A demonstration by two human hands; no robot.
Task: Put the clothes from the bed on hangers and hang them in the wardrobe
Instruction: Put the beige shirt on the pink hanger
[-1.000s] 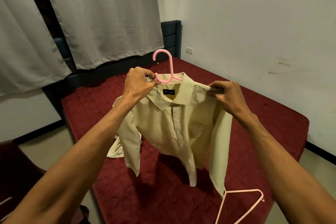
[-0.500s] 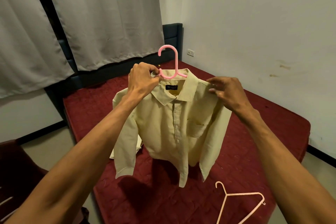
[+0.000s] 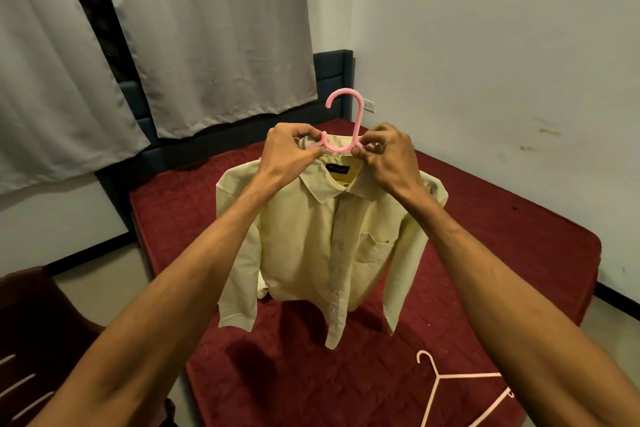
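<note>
We pinch the hanger [image 3: 336, 149] with left hand [image 3: 289, 153] and right hand [image 3: 387, 153] close together. The shirt [image 3: 329, 246] below looks light and limp, so best carried by the hook.

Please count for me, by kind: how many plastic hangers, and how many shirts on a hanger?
Pink plastic hangers: 2, the held hanger and the spare hanger on the dark red bed.
Pale yellow button shirt on a hanger: 1.
Total: 3.
</note>
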